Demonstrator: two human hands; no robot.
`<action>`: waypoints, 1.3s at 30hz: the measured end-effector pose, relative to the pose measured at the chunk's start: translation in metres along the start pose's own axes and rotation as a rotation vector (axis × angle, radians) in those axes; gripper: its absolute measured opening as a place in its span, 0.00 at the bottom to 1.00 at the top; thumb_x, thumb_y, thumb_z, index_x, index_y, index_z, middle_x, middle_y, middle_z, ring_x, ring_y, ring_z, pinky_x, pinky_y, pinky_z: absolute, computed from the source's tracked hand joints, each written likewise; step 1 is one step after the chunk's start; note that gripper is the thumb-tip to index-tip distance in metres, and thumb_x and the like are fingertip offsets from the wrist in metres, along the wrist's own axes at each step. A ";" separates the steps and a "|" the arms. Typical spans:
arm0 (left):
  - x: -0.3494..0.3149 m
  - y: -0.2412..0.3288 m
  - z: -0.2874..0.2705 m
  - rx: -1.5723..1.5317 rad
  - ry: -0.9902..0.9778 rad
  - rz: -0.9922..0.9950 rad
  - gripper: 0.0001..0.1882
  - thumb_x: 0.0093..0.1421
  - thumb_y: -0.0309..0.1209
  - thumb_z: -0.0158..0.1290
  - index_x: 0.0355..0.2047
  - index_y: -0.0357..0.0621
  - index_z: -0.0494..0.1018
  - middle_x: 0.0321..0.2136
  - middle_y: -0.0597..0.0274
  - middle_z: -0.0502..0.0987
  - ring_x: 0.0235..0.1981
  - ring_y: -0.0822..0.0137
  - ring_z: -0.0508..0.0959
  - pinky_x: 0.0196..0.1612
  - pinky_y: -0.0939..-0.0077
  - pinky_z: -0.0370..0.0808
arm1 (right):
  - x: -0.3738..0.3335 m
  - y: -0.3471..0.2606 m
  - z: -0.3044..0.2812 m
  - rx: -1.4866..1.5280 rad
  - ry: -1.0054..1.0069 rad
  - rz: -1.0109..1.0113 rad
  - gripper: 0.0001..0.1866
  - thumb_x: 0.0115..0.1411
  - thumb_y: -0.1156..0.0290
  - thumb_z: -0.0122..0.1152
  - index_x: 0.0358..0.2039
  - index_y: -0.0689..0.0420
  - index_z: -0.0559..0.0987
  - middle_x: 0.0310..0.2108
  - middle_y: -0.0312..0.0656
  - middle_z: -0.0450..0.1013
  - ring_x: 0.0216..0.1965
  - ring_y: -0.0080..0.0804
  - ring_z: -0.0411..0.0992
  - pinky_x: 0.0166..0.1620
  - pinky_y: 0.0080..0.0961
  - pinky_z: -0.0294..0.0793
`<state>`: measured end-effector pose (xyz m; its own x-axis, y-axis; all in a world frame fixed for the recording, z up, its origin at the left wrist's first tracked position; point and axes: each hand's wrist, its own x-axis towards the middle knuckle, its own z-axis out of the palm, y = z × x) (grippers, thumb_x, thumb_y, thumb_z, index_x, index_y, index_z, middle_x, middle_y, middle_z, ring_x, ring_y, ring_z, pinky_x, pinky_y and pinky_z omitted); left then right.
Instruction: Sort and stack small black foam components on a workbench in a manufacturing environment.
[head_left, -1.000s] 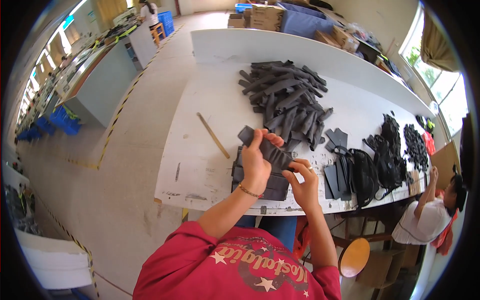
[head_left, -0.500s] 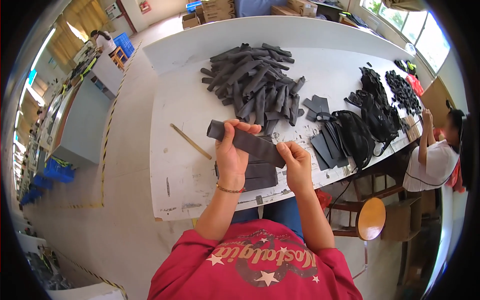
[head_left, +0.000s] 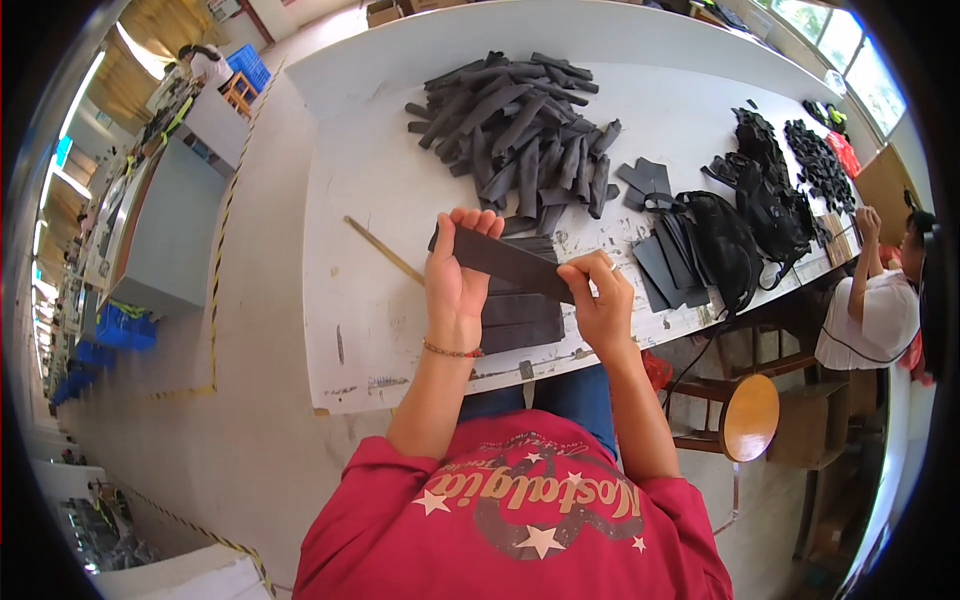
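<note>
A dark grey fabric strip (head_left: 512,266) stretches between my two hands above the white table. My left hand (head_left: 455,275) is closed on its left end, thumb in front and fingers behind. My right hand (head_left: 602,300) pinches the other end between thumb and index finger. Under the strip lies a stack of similar flat dark pieces (head_left: 522,322), partly hidden by my hands. Beyond it is a heap of rolled or folded dark strips (head_left: 510,120).
A thin wooden stick (head_left: 380,248) lies left of the stack on the white table (head_left: 350,330). To the right are flat dark panels (head_left: 672,265), black bags (head_left: 722,250) and small black pieces (head_left: 818,165). A round stool (head_left: 750,418) and a seated person (head_left: 875,310) are at the right.
The strip's left end was curled into a tube and now looks flattened. Both hands still hold it. The view has shifted, so the table sits higher in the picture.
</note>
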<state>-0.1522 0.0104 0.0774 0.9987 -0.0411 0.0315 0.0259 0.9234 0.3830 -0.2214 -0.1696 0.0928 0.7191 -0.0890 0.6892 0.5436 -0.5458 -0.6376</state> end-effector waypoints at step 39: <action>0.202 -0.086 -0.085 2.040 -0.058 -0.080 0.19 0.51 0.40 0.66 0.27 0.34 0.76 0.23 0.53 0.80 0.24 0.61 0.82 0.28 0.71 0.78 | -0.054 0.183 -0.093 -0.711 -0.161 0.364 0.05 0.57 0.72 0.62 0.32 0.59 0.78 0.31 0.47 0.73 0.37 0.49 0.72 0.40 0.40 0.73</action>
<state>0.0508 -0.0448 -0.0273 0.9947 -0.0992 -0.0269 -0.0580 -0.7585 0.6491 -0.2013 -0.3417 -0.0294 0.8805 -0.2714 0.3886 -0.1022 -0.9093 -0.4034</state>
